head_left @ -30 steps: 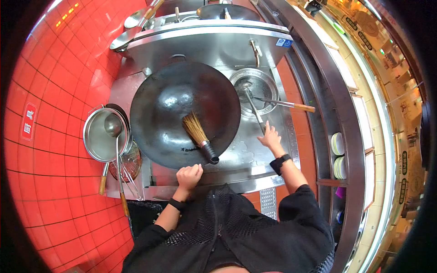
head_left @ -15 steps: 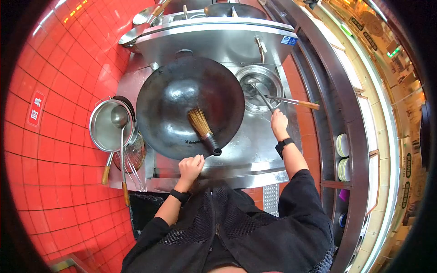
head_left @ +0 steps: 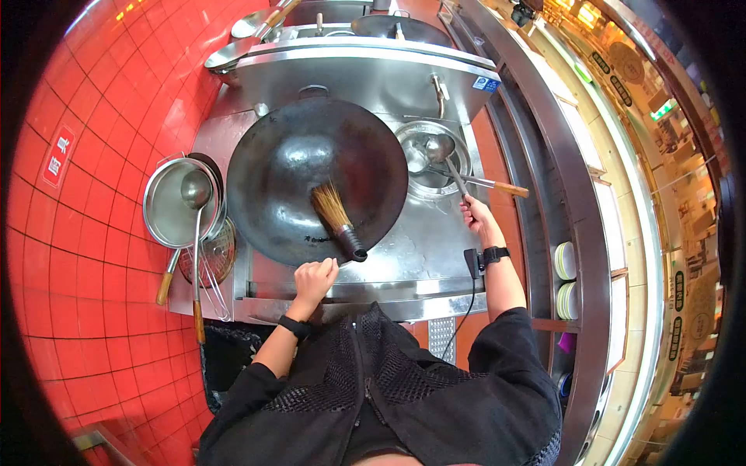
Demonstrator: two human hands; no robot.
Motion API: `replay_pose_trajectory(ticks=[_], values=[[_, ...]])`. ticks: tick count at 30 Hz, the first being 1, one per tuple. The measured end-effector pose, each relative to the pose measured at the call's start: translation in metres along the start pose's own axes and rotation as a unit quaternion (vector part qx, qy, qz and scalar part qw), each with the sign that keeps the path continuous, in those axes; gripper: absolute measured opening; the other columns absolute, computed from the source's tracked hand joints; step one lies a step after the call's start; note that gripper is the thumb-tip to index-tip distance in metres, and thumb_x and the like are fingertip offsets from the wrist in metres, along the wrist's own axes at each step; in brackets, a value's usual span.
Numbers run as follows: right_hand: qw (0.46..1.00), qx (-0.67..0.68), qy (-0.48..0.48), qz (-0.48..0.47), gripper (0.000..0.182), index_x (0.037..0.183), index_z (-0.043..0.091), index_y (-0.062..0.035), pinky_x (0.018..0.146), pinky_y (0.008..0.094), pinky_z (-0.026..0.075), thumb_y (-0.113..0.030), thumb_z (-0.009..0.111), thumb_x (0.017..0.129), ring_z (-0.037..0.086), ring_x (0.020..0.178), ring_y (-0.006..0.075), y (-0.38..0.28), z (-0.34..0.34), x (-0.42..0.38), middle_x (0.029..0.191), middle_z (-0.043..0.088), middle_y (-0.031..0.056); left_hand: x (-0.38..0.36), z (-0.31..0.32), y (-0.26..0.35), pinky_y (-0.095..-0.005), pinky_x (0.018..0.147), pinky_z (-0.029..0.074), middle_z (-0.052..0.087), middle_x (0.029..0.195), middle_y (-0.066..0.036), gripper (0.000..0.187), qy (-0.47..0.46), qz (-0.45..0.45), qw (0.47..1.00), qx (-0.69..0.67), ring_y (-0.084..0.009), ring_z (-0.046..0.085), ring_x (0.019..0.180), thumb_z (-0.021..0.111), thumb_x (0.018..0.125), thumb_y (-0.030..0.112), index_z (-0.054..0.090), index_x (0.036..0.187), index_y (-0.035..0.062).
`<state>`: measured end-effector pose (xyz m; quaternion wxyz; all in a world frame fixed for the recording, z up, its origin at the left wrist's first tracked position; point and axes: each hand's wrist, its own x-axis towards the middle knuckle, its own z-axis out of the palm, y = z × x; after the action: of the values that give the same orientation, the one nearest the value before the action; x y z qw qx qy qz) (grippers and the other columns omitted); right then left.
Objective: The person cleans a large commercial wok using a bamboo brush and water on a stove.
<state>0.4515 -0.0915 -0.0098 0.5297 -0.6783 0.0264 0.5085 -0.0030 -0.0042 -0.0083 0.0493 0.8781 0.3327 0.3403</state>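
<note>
From the head camera, the right hand point(head_left: 478, 220) sits right of centre, fingers wrapped around the handle of a ladle point(head_left: 444, 153) whose bowl hangs over the small steel basin point(head_left: 458, 140) at upper centre right. A second wooden-handled utensil point(head_left: 489, 185) lies across that basin's rim. The left hand point(head_left: 315, 278), loosely curled with nothing in it, rests on the stove's front edge point(head_left: 388, 293) just below the big dark wok point(head_left: 317, 186) at centre. A bamboo brush point(head_left: 336, 219) lies inside the wok, handle toward its near rim. At left, a steel pot point(head_left: 175, 211) holds another ladle point(head_left: 196, 233).
</note>
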Motion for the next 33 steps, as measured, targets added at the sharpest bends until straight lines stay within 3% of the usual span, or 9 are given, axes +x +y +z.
replay_pose_trajectory(ticks=[1, 8, 10, 11, 13, 18, 23, 25, 33], values=[[0.998, 0.053, -0.014, 0.037, 0.031, 0.083, 0.051, -0.0098, 0.033, 0.0165, 0.024, -0.038, 0.049, 0.096, 0.031, 0.04, 0.0006, 0.002, 0.001, -0.003, 0.057, 0.042, -0.0076, 0.0, 0.0, 0.0, -0.0387, 0.043, 0.041, 0.049, 0.046, -0.007, 0.03, 0.0, 0.0, 1.0, -0.003, -0.0256, 0.052, 0.041, 0.065, 0.081, 0.018, 0.047, 0.057, 0.0103], [0.998, 0.025, -0.034, 0.047, 0.031, 0.085, 0.051, -0.0089, 0.032, 0.0153, 0.022, -0.038, 0.048, 0.096, 0.031, 0.039, 0.0001, 0.003, 0.008, -0.013, 0.057, 0.041, -0.0082, 0.002, -0.001, 0.0, -0.039, 0.044, 0.043, 0.051, 0.046, -0.007, 0.03, -0.004, 0.0, 1.0, -0.012, -0.0264, 0.054, 0.042, 0.064, 0.081, 0.019, 0.049, 0.057, 0.0104], [0.971, 0.172, -0.105, 0.127, 0.029, 0.086, 0.05, -0.0065, 0.032, 0.0166, 0.022, -0.033, 0.045, 0.098, 0.033, 0.04, 0.0002, -0.006, 0.006, -0.018, 0.055, 0.038, -0.0082, 0.0, 0.001, -0.001, -0.0392, 0.044, 0.043, 0.05, 0.046, -0.008, 0.03, -0.004, 0.0, 1.0, -0.005, -0.0267, 0.054, 0.042, 0.063, 0.082, 0.02, 0.048, 0.057, 0.0105], [0.972, 0.171, -0.106, 0.125, 0.029, 0.086, 0.05, -0.0065, 0.032, 0.0166, 0.022, -0.033, 0.045, 0.098, 0.033, 0.04, 0.0002, -0.007, 0.004, -0.022, 0.055, 0.038, -0.0082, 0.001, 0.0, 0.0, -0.0394, 0.044, 0.043, 0.05, 0.046, -0.008, 0.03, -0.005, -0.001, 1.0, 0.001, -0.0269, 0.054, 0.042, 0.063, 0.082, 0.021, 0.048, 0.058, 0.0105], [0.921, 0.309, -0.162, 0.172, 0.027, 0.088, 0.049, -0.0032, 0.032, 0.0173, 0.022, -0.029, 0.049, 0.097, 0.031, 0.039, 0.0, -0.009, -0.003, -0.031, 0.055, 0.037, -0.008, 0.003, -0.002, 0.001, -0.0396, 0.043, 0.043, 0.05, 0.046, -0.008, 0.031, 0.0, -0.001, 1.0, -0.005, -0.0272, 0.054, 0.042, 0.062, 0.083, 0.021, 0.048, 0.058, 0.0105], [0.863, 0.386, -0.27, 0.181, 0.026, 0.095, 0.046, 0.0021, 0.036, 0.018, 0.025, -0.024, 0.049, 0.097, 0.036, 0.043, 0.0021, 0.0, -0.024, -0.055, 0.063, 0.038, -0.0051, 0.0, 0.0, -0.001, -0.04, 0.043, 0.043, 0.049, 0.046, -0.008, 0.03, 0.0, 0.0, 1.0, -0.011, -0.0275, 0.053, 0.042, 0.062, 0.083, 0.021, 0.048, 0.059, 0.0108], [0.873, 0.381, -0.248, 0.175, 0.026, 0.092, 0.047, 0.0001, 0.033, 0.0172, 0.023, -0.025, 0.049, 0.096, 0.033, 0.04, 0.0008, 0.004, -0.029, -0.086, 0.06, 0.039, -0.0052, 0.001, -0.002, -0.002, -0.0376, 0.043, 0.044, 0.049, 0.046, -0.006, 0.03, 0.006, 0.016, 1.0, -0.009, -0.0252, 0.053, 0.042, 0.063, 0.082, 0.022, 0.046, 0.059, 0.0122], [0.911, 0.317, -0.214, 0.151, 0.027, 0.09, 0.048, -0.0008, 0.032, 0.0171, 0.023, -0.027, 0.049, 0.096, 0.033, 0.04, 0.0009, 0.003, -0.028, -0.1, 0.059, 0.04, -0.0052, 0.001, 0.0, -0.002, -0.0375, 0.043, 0.044, 0.049, 0.045, -0.006, 0.03, 0.008, 0.016, 1.0, -0.01, -0.0251, 0.053, 0.041, 0.063, 0.082, 0.021, 0.046, 0.059, 0.0122], [0.954, 0.24, -0.148, 0.105, 0.028, 0.087, 0.049, -0.0063, 0.032, 0.0161, 0.023, -0.032, 0.049, 0.097, 0.032, 0.04, 0.0005, -0.003, -0.031, -0.124, 0.058, 0.041, -0.0061, 0.001, -0.001, -0.002, -0.0372, 0.042, 0.043, 0.049, 0.045, -0.006, 0.029, 0.007, 0.02, 1.0, -0.005, -0.0248, 0.053, 0.041, 0.063, 0.082, 0.021, 0.048, 0.059, 0.0127]])
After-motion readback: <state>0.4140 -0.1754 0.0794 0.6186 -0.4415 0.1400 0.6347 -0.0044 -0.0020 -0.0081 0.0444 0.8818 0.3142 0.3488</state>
